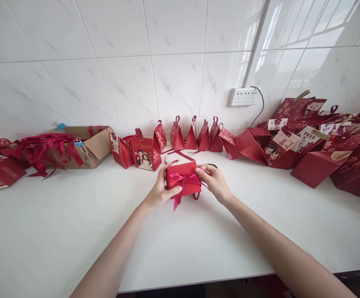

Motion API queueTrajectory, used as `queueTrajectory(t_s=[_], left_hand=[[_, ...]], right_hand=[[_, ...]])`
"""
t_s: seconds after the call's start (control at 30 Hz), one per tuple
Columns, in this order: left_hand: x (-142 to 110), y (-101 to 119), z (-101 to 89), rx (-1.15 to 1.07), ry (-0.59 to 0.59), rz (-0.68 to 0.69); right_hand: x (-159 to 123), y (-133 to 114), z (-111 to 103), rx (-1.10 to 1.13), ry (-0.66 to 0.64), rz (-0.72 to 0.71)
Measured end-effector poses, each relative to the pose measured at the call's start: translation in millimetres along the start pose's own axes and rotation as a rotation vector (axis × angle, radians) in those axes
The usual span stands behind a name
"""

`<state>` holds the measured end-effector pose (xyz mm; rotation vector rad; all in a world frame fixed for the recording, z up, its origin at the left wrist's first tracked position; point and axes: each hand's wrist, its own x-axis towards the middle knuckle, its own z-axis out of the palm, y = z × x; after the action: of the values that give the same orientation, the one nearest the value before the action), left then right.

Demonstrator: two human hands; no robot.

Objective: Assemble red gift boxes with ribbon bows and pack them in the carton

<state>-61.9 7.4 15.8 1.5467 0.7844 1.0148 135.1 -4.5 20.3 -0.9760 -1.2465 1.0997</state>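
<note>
A small red gift box (pixel 184 170) lies on the white counter (pixel 74 223) near the middle. A red satin ribbon (pixel 181 182) is tied in a bow across its front, with one tail hanging down toward me. My left hand (pixel 163 186) grips the box's left side, thumb pressed on the ribbon. My right hand (pixel 213 179) pinches the bow's right loop with thumb and fingers.
A row of finished red gift boxes (pixel 195 138) stands along the tiled wall. A heap of red boxes (pixel 322 145) fills the right side. At left a cardboard box (pixel 88 147) holds loose red ribbons (pixel 43 149). A wall socket (pixel 243 96) with a cable sits above.
</note>
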Motion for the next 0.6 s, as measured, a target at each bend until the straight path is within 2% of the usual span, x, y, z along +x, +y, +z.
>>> queueTrajectory(t_s=[0.13,0.3,0.4,0.6], left_hand=[[2,0,0.4,0.008,0.018,-0.003],[5,2,-2.6,-0.019,0.052,0.001],[4,2,-4.7,-0.037,0.03,-0.025],[2,-1,-5.8,-0.059,0.0,-0.044]], right_hand=[[0,-5,-4,-0.067,-0.011,-0.001],[-3,-13,-12,-0.33,-0.232,0.001],[-3,-13,-12,-0.404,-0.246,-0.021],[-3,-9,-13,-0.403,-0.286,-0.042]])
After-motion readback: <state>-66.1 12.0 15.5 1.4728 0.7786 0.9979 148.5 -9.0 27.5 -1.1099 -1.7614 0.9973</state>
